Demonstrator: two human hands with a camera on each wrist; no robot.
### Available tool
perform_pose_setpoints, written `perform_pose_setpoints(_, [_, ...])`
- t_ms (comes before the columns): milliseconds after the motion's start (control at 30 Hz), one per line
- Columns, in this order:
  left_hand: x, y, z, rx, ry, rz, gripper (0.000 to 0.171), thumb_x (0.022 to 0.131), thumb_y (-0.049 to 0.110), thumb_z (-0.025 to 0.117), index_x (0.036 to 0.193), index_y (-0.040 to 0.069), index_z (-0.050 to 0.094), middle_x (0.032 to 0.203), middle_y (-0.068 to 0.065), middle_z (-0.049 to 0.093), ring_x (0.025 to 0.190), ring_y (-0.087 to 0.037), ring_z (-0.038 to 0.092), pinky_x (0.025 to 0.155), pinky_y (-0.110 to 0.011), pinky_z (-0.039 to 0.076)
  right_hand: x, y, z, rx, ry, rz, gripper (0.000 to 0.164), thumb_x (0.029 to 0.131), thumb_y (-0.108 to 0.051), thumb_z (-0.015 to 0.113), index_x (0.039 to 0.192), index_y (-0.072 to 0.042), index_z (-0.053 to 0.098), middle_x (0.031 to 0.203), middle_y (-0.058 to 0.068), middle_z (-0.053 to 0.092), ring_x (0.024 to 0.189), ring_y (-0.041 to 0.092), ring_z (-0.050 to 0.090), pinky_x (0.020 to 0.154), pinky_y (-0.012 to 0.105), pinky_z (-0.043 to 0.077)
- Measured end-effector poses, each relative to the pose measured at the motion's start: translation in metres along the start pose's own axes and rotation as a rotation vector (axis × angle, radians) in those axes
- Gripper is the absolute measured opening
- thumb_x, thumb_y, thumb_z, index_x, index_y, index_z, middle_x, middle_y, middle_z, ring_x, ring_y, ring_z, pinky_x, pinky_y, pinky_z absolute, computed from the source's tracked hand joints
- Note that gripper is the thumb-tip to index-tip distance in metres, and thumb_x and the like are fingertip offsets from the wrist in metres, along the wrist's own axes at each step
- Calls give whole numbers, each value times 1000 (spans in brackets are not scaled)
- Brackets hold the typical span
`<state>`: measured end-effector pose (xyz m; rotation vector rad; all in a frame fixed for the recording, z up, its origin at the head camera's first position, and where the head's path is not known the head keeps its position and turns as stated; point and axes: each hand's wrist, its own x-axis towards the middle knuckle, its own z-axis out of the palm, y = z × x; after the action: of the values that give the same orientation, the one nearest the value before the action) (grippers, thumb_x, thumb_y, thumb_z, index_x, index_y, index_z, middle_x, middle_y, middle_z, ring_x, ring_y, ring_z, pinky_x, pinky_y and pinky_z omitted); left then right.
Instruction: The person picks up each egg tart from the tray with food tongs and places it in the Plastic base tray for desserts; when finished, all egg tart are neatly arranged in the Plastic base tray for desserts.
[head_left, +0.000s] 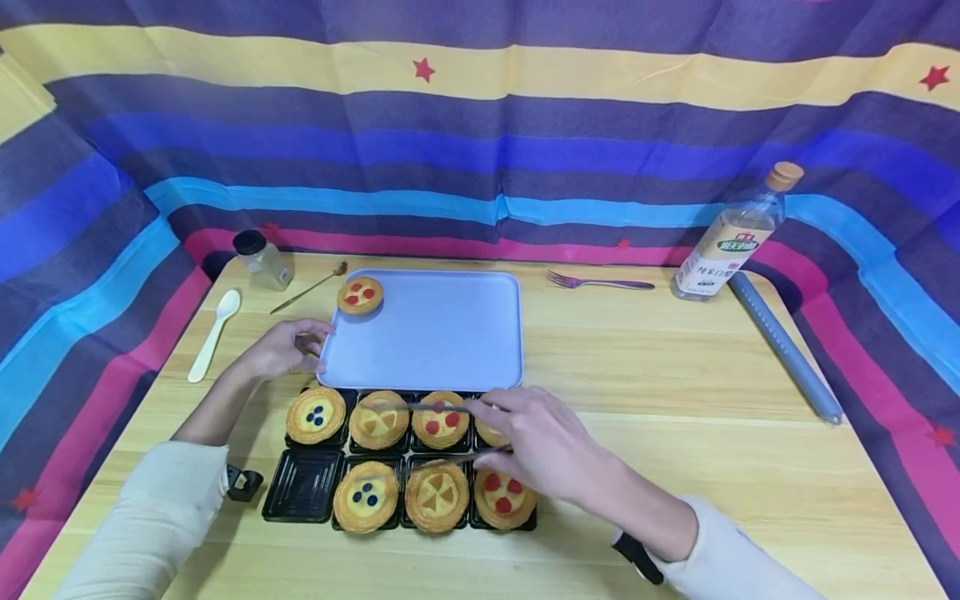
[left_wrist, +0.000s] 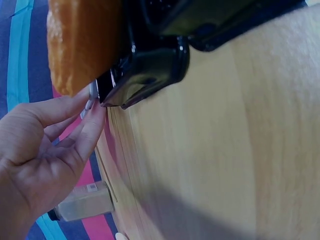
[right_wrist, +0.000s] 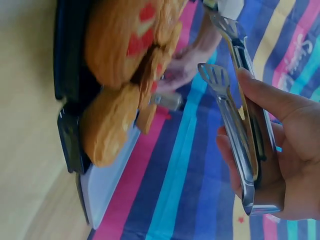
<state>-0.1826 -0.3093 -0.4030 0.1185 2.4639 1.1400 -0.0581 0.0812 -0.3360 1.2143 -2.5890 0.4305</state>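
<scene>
My left hand (head_left: pixel 288 348) is at the left edge of a pale blue tray (head_left: pixel 442 333), pinching its rim between thumb and fingers in the left wrist view. A tart with red berries (head_left: pixel 360 295) sits in the tray's far left corner. My right hand (head_left: pixel 543 446) holds metal tongs (right_wrist: pixel 232 127), their arms apart, reaching left over two rows of tarts. These include a blueberry tart (head_left: pixel 365 497), a tart with tan wedges (head_left: pixel 436 497) and a red-berry tart (head_left: pixel 502 500), each in a black plastic holder. My right hand partly hides one back-row tart (head_left: pixel 491 429).
One black holder (head_left: pixel 300 485) at the front left has no tart. Around the tray lie a white spoon (head_left: pixel 215 335), a small jar (head_left: pixel 264 262), a thin long-handled utensil (head_left: pixel 309 287) and a fork (head_left: pixel 600 282). A labelled bottle (head_left: pixel 723 250) and grey bar (head_left: pixel 783 346) are far right.
</scene>
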Motion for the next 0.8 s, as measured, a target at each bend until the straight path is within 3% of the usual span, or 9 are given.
perform_pose_setpoints(233, [0,1,0,6,-4,7,66,74,-8,68,135,-9,42,114,-29,56,96,-29,60,72,-25,55,29,20,2,-49,37,37,58,71,-41,79,117,-8,67,105,5,70,87,17,68,74,27,56])
perform_pose_setpoints(600, [-2,1,0,15,-4,16,65,75,-8,68,135,-10,41,112,-29,57,94,-27,60,71,-25,55,79,45,10,-105,-36,123,55,74,-41,78,117,-8,67,102,5,69,80,16,66,65,26,55])
perform_pose_setpoints(800, [-2,1,0,14,-2,13,65,75,-8,68,134,-10,42,112,-29,57,94,-26,60,70,-24,55,109,61,25,-181,-82,189,52,75,-45,75,113,-11,68,91,2,66,67,15,61,55,25,49])
